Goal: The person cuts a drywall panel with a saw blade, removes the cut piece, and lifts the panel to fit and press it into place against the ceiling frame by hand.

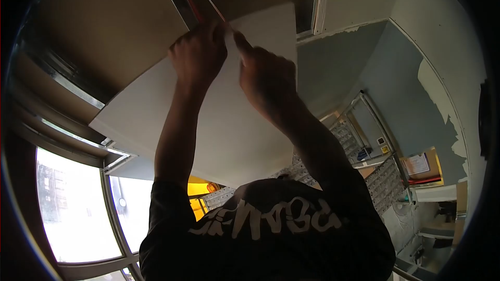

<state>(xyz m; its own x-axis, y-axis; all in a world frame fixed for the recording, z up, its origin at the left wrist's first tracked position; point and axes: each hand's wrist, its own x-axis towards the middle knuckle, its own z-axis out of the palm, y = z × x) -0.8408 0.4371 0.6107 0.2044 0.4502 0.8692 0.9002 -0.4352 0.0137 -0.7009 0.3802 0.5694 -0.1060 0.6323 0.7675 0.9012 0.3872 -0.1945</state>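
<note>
My left hand [200, 52] is raised and closed in a fist in front of a large white board [245, 125]. A thin red strip [190, 0] runs up from behind its knuckles; whether the hand grips it is unclear. Close by on the right, my right hand [268, 73] has curled fingers, one digit pointing up toward the left hand. Between the two hands rises a slim pointed object [214, 6], pale at the tip and reddish lower down. Its lower end is hidden at the hands, so which one holds it does not show.
Metal channels [78, 86] cross the brown surface [104, 15] at left. Bright windows [73, 203] stand lower left. Perforated metal platforms [385, 182] with a tubular frame [372, 109] are at right, near a grey wall [401, 83]. Something yellow [197, 187] shows below the board.
</note>
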